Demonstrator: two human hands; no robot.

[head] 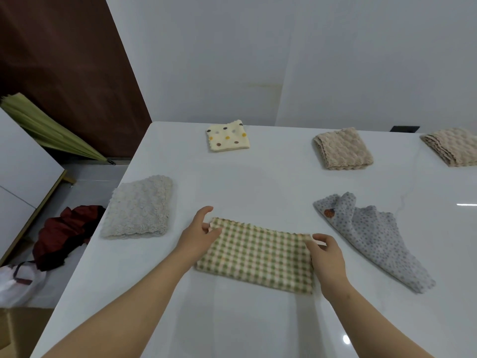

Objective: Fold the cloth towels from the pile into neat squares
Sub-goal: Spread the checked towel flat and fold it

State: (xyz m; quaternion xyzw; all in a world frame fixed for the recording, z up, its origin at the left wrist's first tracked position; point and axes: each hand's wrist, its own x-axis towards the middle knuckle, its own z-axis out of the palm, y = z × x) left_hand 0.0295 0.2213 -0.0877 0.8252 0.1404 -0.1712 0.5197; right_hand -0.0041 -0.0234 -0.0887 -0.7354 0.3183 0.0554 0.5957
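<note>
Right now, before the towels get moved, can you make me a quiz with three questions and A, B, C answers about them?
1. Where does the cream spotted towel lie?
A. At the far side of the table
B. On a chair
C. In a basket

2. How many beige towels are there?
A. One
B. Two
C. Four

3. How is the grey dotted towel?
A. Folded in a neat square
B. Rolled up
C. Rumpled and loose

Answers:
1 A: it sits alone near the table's far edge.
2 B: one lies at the far right and a second lies beside it, cut off by the picture's edge.
3 C: one corner sticks up and its edges lie crooked.
</note>
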